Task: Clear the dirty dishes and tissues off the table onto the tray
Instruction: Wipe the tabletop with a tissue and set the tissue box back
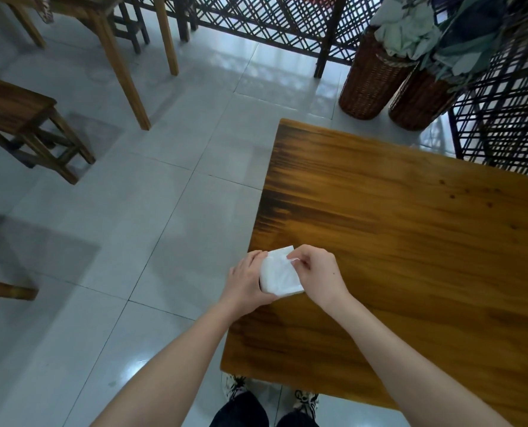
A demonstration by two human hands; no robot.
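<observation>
Tissue pack [279, 272]: one, white, held over the near left edge of the table [410, 241].
Left hand [247, 282]: fingers wrapped round the pack's left side, bearing it.
Right hand [316, 269]: fingertips pinched narrow on a sheet at the pack's top corner.
Handling: probably very light, soft and crushable; the wrapper looks smooth, so a slack hold may slip. Best gripped across both long sides; a lone sheet would likely tear if tugged hard.
Count: one pack, two hands, one table, two baskets [370, 84], one stool [25, 124].
Dishes, tray: none in view.
</observation>
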